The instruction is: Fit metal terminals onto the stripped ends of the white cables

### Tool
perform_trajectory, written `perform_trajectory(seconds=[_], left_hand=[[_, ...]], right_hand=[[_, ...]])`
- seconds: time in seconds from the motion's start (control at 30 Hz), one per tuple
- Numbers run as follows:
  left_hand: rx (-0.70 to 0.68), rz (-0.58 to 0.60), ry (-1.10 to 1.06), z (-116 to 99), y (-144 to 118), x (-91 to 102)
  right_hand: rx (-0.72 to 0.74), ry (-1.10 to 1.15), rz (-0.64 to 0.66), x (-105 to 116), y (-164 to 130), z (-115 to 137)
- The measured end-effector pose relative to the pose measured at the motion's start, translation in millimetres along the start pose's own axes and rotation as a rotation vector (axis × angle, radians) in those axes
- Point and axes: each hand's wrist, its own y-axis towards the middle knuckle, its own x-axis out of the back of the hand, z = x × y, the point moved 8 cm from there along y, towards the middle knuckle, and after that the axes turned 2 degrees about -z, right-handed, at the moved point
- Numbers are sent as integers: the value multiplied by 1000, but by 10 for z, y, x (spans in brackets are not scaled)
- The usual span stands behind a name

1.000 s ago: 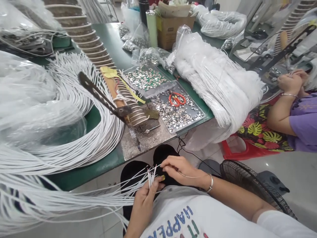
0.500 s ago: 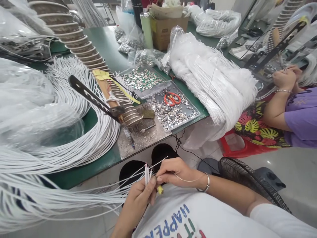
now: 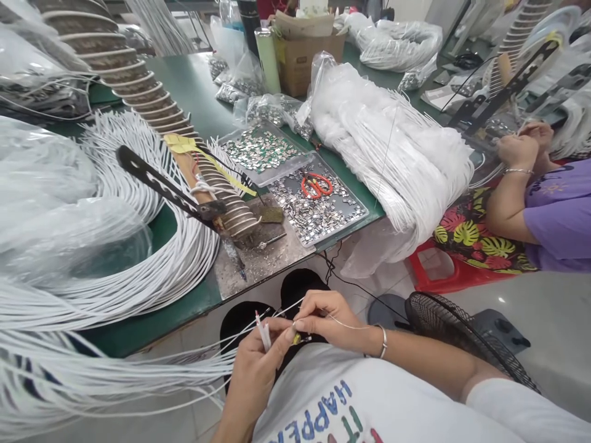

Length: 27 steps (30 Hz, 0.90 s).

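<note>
My left hand grips the upright ends of several thin white cables that trail off to the lower left in a long bundle. My right hand, with a bracelet on its wrist, pinches one thin cable end right beside the left fingers. Both hands are low, over my lap, in front of the green table. A thin wire loops from the right hand toward the wrist.
On the table lie big coils of white cables, a black lever tool, two trays of small metal pieces with red scissors, and bagged cable bundles. Another person works at right. A fan stands on the floor.
The left hand has tilted the cable ends leftward and drawn closer to the right hand, whose fingers now meet the left fingertips. The view shifted slightly.
</note>
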Motion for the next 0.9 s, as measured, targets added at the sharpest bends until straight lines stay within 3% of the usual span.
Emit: perform_trajectory(seconds=[0.1, 0.2, 0.27, 0.33, 0.47, 0.6, 0.67, 0.77, 0.9], left_hand=[[20, 1, -203, 106, 16, -62], [66, 40, -367, 175, 21, -127], [92, 1, -389, 202, 20, -86], [111, -111, -382, 240, 21, 30], [126, -326, -359, 356, 28, 238], [144, -350, -292, 462, 63, 223], [146, -348, -271, 488, 83, 198], [119, -340, -226, 486, 120, 184], [95, -330, -183, 489, 157, 207]], right_hand=[[40, 108, -106, -27, 3, -103], [20, 139, -90, -96, 41, -157], [32, 35, -19, -120, 83, -119], [103, -143, 34, -71, 138, -11], [328, -493, -43, 290, 351, 383], [523, -888, -211, 682, 710, 846], [465, -1134, -203, 766, 958, 910], [303, -1455, -38, 732, 1271, 804], [245, -1552, 94, 608, 1452, 686]])
